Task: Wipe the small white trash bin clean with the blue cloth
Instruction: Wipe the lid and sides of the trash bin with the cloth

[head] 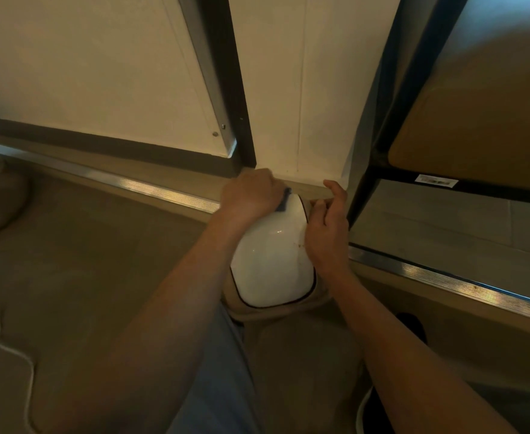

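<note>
Down on the floor [100, 277] by the wall, my left hand [251, 195] grips the blue cloth [284, 202] on the far end of the slick, light-looking white bin [273, 261], while my right hand [327, 227], fingers loosely curled, steadies its right side.

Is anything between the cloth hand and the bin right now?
Nothing visible. The left hand already presses the blue cloth against the far end of the white bin; the right hand rests on its right side.

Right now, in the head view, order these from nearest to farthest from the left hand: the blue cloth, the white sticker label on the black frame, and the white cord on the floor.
From the left hand:
1. Blue cloth, gripped in that hand against the white trash bin.
2. White sticker label, off to the right on the black frame.
3. White cord, far lower left on the floor.
</note>
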The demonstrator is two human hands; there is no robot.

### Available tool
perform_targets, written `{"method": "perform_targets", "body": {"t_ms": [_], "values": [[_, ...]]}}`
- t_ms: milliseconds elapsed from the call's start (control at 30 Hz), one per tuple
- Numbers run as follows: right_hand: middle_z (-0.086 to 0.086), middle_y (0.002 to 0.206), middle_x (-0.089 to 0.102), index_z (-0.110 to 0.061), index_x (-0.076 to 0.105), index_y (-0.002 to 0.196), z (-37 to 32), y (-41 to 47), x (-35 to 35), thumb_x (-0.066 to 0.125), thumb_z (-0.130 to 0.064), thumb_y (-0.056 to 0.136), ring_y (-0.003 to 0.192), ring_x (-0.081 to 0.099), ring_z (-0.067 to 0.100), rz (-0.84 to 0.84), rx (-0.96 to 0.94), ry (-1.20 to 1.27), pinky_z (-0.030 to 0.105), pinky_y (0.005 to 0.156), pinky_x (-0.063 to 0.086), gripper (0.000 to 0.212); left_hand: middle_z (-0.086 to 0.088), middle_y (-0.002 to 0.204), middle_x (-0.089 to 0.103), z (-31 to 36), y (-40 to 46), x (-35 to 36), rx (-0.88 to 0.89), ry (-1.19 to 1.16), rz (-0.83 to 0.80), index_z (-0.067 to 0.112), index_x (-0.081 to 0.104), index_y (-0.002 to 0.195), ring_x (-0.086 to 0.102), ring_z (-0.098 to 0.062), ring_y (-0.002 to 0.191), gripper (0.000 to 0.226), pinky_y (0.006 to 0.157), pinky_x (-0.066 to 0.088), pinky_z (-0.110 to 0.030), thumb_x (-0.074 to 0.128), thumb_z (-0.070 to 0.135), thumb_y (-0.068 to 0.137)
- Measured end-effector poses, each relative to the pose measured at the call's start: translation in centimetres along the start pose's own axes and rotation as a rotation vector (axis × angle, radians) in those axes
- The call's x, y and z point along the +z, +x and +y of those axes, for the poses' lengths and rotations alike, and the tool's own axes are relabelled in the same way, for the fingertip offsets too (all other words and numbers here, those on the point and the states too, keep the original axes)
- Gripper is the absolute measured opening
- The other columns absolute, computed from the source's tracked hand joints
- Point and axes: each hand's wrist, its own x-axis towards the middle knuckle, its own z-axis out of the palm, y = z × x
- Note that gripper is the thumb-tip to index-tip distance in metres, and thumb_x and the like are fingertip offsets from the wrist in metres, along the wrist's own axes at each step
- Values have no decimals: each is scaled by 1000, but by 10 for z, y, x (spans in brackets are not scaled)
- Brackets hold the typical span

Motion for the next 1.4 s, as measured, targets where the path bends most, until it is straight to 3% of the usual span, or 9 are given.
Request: {"method": "perform_targets", "body": {"t_ms": [233, 367, 500, 633, 767, 900, 1033, 1267, 1400], "values": [[-4, 82, 57, -18, 37, 146, 2, 0, -1, 36, -16, 107, 70, 54, 6, -13, -28, 27, 7, 59, 40, 38, 2, 138, 59, -30, -55, -8, 552, -221, 82, 27, 59, 134, 54, -13, 115, 41, 94, 44, -27, 46, 32, 95], [-4, 87, 56, -20, 35, 146, 0, 0, -2, 35, -19, 108, 77, 54, 4, -22, -11, 15, 3, 63, 38, 38, -5, 112, 70, -65, -37, -16, 317, -199, 95, 26, 65, 122, 64, -24, 97, 41, 85, 53, -37, 38, 40, 94], [-5, 85, 55, -21, 34, 145, -1, -1, -1, 34, -20, 108, 77, 55, 5, -26, 3, 8, 12, 66, 41, 36, -9, 101, 66, -24, -1, -11, 12, 49, -52, 16, 62, 95, 61, -27, 91, 39, 84, 49, -39, 42, 48, 99], [6, 93, 61, -25, 38, 132, 2, 0, -1, 35, -18, 107, 76, 58, 9, -14, -27, 65, 11, 63, 44, 26, -5, 112, 67, 24, -15, 5, 291, 19, 43, 24, 64, 118, 62, -27, 102, 33, 90, 50, -41, 40, 40, 101], [5, 98, 62, -21, 40, 131, 3, 1, 0, 37, -22, 105, 84, 62, 13, -3, -39, 64, 18, 70, 48, 26, 1, 128, 62, -13, -43, -1, 594, -177, 72, 26, 58, 130, 58, -17, 107, 38, 87, 47, -33, 42, 34, 97], [-3, 80, 53, -18, 39, 135, 2, 1, -1, 35, -18, 108, 68, 51, 6, -11, -10, 13, 9, 58, 39, 28, -2, 109, 66, -66, -35, -15, 385, -220, 57, 25, 60, 122, 62, -20, 93, 34, 82, 52, -36, 39, 36, 97], [1, 79, 55, -20, 38, 135, 1, 1, 1, 35, -18, 108, 68, 52, 9, -10, 2, 17, 18, 61, 40, 28, -8, 107, 65, -35, -1, -19, 72, 75, -117, 11, 64, 108, 62, -28, 100, 36, 88, 49, -41, 42, 39, 104], [4, 96, 63, -17, 39, 134, 3, 1, 0, 37, -16, 107, 81, 61, 10, -2, -43, 68, 11, 65, 46, 27, 1, 109, 64, 8, -36, -3, 476, -157, 26, 26, 58, 119, 59, -19, 94, 26, 84, 50, -39, 44, 37, 100], [5, 88, 60, -18, 38, 136, 3, 1, 2, 36, -16, 107, 77, 59, 14, -9, -20, 51, 15, 63, 45, 29, 0, 101, 62, -25, -15, -11, 232, -114, -24, 27, 58, 111, 61, -22, 93, 21, 83, 50, -39, 43, 40, 103]]}}
